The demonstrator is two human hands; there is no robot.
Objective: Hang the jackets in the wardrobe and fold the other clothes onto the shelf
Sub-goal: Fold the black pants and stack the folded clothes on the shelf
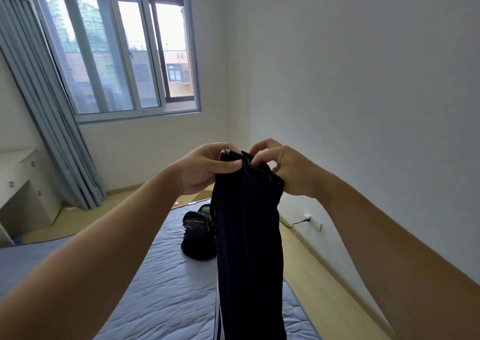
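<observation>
A dark navy garment [249, 235] with white side stripes near its lower left hangs straight down in front of me, above the bed. My left hand [207, 169] pinches its top edge between thumb and fingers. Close beside it, my right hand [288, 169] grips the same top edge with curled fingers. The garment's lower end runs out of the frame at the bottom. No wardrobe or shelf is in view.
A blue quilted mattress [166, 287] lies below, with a black bag [198, 231] on it behind the garment. A white desk with drawers [23, 183] and blue curtains [52, 121] stand left. A plugged wall socket [310, 218] sits low on the right wall.
</observation>
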